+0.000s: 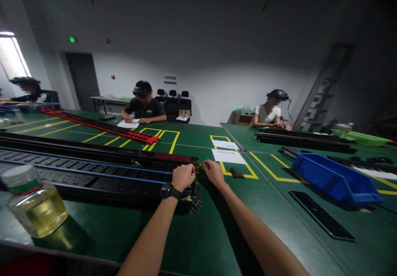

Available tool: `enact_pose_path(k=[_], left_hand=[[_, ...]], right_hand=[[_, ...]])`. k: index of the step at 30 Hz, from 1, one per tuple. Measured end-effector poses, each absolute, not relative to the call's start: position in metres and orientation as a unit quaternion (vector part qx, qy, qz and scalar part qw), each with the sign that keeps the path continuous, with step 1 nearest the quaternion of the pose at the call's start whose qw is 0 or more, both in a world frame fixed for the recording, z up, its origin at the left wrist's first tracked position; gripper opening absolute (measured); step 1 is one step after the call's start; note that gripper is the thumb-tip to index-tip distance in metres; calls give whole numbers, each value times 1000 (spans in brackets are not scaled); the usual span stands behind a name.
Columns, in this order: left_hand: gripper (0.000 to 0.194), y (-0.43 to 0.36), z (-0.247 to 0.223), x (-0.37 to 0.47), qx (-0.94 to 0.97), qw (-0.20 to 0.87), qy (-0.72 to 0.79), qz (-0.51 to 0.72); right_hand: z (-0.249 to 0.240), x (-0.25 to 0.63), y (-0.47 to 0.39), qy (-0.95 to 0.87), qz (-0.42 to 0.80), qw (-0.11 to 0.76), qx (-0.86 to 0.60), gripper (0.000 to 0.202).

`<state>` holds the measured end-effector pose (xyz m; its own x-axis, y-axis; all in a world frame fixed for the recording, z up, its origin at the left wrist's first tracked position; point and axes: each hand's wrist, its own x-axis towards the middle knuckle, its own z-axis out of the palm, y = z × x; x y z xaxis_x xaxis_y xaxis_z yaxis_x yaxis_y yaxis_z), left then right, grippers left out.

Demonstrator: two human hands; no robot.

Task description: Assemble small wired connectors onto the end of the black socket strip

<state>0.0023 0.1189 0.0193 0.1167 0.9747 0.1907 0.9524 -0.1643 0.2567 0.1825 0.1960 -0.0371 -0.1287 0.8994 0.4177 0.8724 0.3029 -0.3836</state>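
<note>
A long black power strip [118, 182] with rows of sockets and small red marks lies across the left of the table. Its right end is unclosed, and short wires and a small black part [196, 205] hang out there. My left hand [183, 177], with a watch on its wrist, is closed at that end; a thin wire-like tip shows at its fingers. Just to the right, my right hand [214, 172] is closed in a pinch, its fingertips pointing at the strip's end. What it pinches is too small to make out.
A bottle of yellow liquid [39, 205] stands front left. On the right are a phone-like black slab [321, 214], a blue bin [335, 179] and a small black block [236, 172]. Paper sheets [229, 156] and a red frame [142, 137] lie farther back. Co-workers sit across.
</note>
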Motion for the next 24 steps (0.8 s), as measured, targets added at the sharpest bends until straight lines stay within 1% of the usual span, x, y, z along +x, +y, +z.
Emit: enact_pose_path(k=[3, 5, 9, 14, 21, 24], left_hand=[[22, 118, 19, 2, 747, 32, 645, 158], [21, 118, 20, 2, 748, 31, 644, 159], [21, 117, 20, 2, 751, 27, 640, 159], [21, 118, 19, 0, 755, 23, 635, 161], [19, 120, 17, 0, 758, 22, 631, 165], [20, 121, 16, 0, 757, 22, 633, 162]], right_hand=[[-42, 199, 190, -736, -4, 348, -581, 36], [-44, 215, 186, -714, -37, 363, -597, 45], [-46, 236, 181, -735, -75, 297, -605, 50], [-46, 233, 176, -759, -64, 213, -611, 51], [-41, 231, 171, -719, -25, 170, -674, 58], [-40, 232, 172, -706, -16, 169, -688, 59]])
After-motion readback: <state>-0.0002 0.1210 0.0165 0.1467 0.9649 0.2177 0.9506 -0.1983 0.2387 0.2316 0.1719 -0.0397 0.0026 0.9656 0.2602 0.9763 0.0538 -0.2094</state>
